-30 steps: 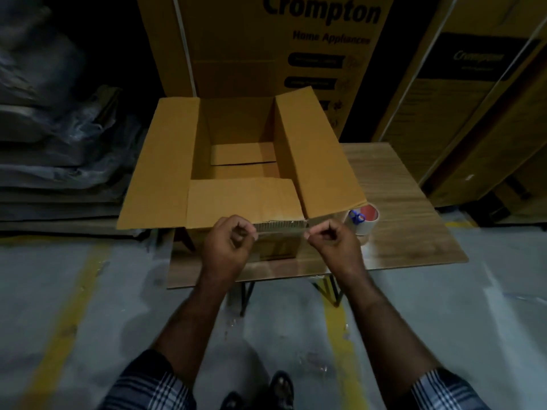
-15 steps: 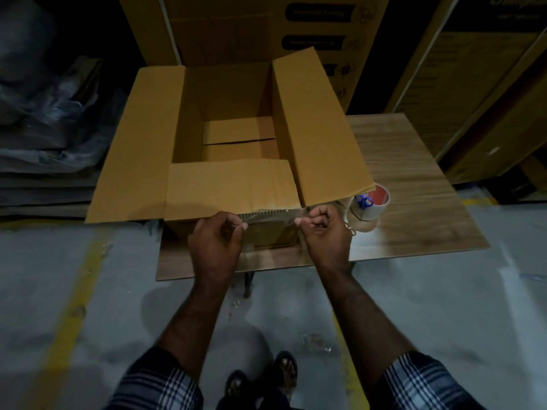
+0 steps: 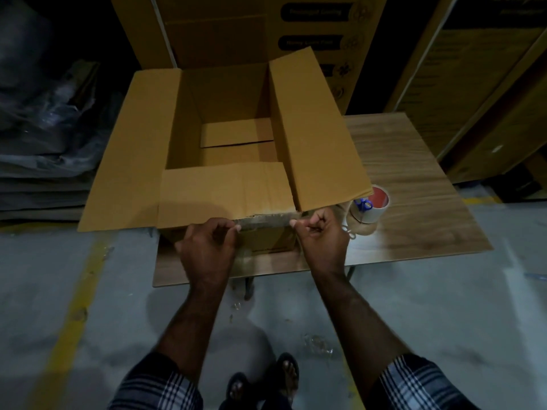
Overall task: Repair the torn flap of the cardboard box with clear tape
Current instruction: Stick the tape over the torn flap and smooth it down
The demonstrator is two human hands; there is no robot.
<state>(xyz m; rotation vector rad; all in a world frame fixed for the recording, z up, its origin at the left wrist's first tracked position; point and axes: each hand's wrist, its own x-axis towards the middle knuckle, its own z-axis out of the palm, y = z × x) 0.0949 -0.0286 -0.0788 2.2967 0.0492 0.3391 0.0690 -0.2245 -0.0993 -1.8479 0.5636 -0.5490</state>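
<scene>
An open brown cardboard box [image 3: 139,161] stands on a small wooden table [image 3: 414,202]. Its near flap [image 3: 219,193] lies folded inward, with a ragged tear along its front right edge. A strip of clear tape [image 3: 265,221] is stretched flat along that torn edge. My left hand [image 3: 207,250] pinches the strip's left end and my right hand [image 3: 322,235] pinches its right end. Both hands are just in front of the box's near wall. A tape roll [image 3: 373,208] with a red core stands right of the box, blue-handled scissors [image 3: 363,204] resting in it.
Large printed cardboard cartons [image 3: 266,28] stand behind the table and to the right. Plastic-wrapped stacks [image 3: 44,128] lie at the left. The grey floor has a yellow painted line [image 3: 74,306], and my sandalled feet [image 3: 263,386] are below the table's front edge.
The view has tilted slightly, so the box sits a little differently in frame. Both hands keep the tape strip stretched at the flap's front edge, now closer against it.
</scene>
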